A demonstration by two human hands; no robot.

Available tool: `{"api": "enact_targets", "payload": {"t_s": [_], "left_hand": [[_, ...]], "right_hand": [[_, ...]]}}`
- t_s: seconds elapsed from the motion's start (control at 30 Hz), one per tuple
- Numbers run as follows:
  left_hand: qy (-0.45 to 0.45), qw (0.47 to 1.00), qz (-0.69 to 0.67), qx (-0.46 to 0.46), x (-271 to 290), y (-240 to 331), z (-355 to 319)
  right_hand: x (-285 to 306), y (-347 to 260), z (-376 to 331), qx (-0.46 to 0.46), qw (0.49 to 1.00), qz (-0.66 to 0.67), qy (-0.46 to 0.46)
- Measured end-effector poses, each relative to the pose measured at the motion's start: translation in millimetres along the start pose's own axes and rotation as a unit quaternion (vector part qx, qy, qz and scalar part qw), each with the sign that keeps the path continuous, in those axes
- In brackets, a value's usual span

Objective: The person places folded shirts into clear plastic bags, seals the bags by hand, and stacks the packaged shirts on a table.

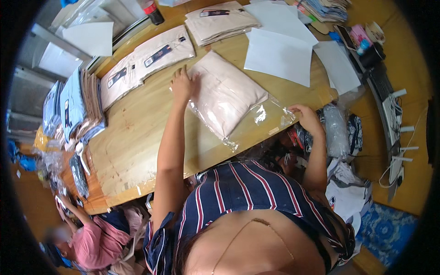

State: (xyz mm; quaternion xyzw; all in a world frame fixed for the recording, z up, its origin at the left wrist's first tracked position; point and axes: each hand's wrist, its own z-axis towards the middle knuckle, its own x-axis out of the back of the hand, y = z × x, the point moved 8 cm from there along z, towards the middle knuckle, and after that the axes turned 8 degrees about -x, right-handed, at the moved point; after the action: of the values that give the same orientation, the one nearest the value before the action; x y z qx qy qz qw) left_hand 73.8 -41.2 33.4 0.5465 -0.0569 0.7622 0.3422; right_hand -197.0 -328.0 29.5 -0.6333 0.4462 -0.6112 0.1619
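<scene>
A folded pale pink garment (227,89) lies in a clear plastic bag (261,114) on the wooden table. At its upper left edge rests my left hand (182,85), fingers spread and nothing gripped. My right hand (308,120) is at the bag's loose right end, near the table's front edge. Its fingers are bent together on the thin film; the thumb is partly hidden. The bag's transparent end sticks out past the garment on the right and along the near side.
Behind lie folded pale pink garments with dark tags (158,55) and white paper sheets (278,57). Blue and brown folded clothes (75,105) stack at the left. A dark bottle (153,13) stands at the back. Bagged goods (337,130) sit below the right edge. A person in pink (98,243) is at lower left.
</scene>
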Motion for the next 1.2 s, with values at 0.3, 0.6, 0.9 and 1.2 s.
{"api": "enact_targets", "payload": {"t_s": [0.3,0.6,0.9,1.2], "left_hand": [[-0.308,0.924,-0.200,0.109,-25.2,-4.4,-46.6],[-0.167,0.856,-0.463,0.157,-7.2,22.5,-116.2],[0.254,0.881,-0.389,0.088,49.1,13.9,-145.1],[0.002,0.707,-0.625,0.330,3.1,-1.8,-160.9]], "right_hand": [[-57.5,35.7,-35.1,-0.171,0.969,0.056,0.167],[-59.6,67.3,-63.0,-0.318,0.862,0.357,0.170],[-96.0,37.5,-68.3,-0.299,0.877,0.373,0.048],[-97.1,34.0,-55.7,-0.250,0.958,0.127,0.054]]}}
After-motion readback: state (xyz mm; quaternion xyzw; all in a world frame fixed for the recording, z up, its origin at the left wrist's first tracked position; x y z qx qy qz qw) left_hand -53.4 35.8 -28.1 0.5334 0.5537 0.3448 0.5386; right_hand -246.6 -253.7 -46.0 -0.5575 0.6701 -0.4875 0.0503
